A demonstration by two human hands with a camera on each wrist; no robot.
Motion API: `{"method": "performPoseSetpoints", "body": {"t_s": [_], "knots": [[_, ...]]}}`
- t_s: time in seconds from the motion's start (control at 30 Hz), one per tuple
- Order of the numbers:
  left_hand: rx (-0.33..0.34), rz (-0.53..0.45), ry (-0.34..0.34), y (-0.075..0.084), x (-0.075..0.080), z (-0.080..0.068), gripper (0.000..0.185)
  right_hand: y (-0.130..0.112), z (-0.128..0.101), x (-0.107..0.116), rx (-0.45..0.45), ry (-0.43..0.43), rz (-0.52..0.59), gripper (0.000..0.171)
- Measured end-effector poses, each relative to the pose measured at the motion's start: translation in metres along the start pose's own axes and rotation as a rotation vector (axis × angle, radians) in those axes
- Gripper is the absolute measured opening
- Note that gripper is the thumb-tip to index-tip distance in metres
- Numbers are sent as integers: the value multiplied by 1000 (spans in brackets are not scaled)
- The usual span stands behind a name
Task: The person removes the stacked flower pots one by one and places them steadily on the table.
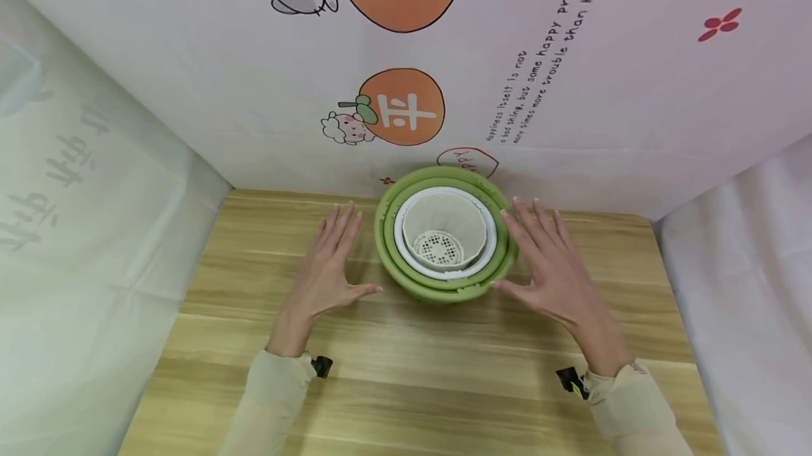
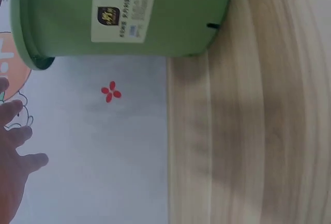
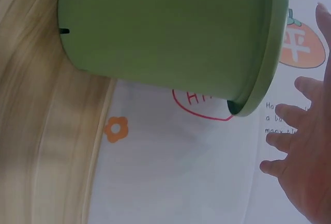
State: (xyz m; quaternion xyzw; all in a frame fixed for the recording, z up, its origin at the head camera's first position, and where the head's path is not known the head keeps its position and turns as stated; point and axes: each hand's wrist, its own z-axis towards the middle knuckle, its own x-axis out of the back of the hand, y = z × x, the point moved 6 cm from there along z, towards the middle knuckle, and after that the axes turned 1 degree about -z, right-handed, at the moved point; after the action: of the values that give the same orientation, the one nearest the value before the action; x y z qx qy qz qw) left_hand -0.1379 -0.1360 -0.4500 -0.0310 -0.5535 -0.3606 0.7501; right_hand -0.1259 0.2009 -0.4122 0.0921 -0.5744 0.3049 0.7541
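Nearest the viewer, two pale sleeves come in over the front of the wooden table (image 1: 406, 371), each with a small black clip at the wrist. Beyond them the left hand (image 1: 330, 266) lies palm down, its fingers (image 1: 342, 227) straight and slightly spread, thumb pointing toward the green pot (image 1: 444, 287); it holds nothing and stops just short of the pot's side. The right hand (image 1: 552, 266) mirrors it, fingers (image 1: 536, 220) straight and fanned, the index tip close beside the pot's rim, though whether it touches cannot be told from the head view.

Between the hands stands the pot, upright at the table's far edge, with a white inner pot (image 1: 445, 234) nested in it, its perforated base showing.

The wrist views add what the head view hides. From the left wrist, the pot's outer wall (image 2: 170, 17) bears a white label (image 2: 123, 11), and a small slot sits near its base; only the fingertips (image 2: 31, 159) show, apart from the wall. From the right wrist, the same green wall (image 3: 165, 32) and flared rim appear, with the right fingers (image 3: 289, 115) spread and clear of the rim.

Behind the pot hangs a printed backdrop (image 1: 571, 89) with orange fruit and lettering, meeting the table directly behind it. Open wood lies to both sides and toward the front; cloth walls close the left and right edges.
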Motion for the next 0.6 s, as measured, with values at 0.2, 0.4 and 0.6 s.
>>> {"method": "performPoseSetpoints", "body": {"t_s": [0.2, 0.4, 0.6], "knots": [[-1, -44, -32, 10, -3, 10, 128, -9, 10, -2, 28, -27, 6, 105], [-21, -81, -53, 20, -8, 19, 125, -15, 18, -5, 52, -13, 26, 104], [0, -97, -89, 25, -16, 23, 120, -18, 23, -10, 85, -5, 39, 100]]}}
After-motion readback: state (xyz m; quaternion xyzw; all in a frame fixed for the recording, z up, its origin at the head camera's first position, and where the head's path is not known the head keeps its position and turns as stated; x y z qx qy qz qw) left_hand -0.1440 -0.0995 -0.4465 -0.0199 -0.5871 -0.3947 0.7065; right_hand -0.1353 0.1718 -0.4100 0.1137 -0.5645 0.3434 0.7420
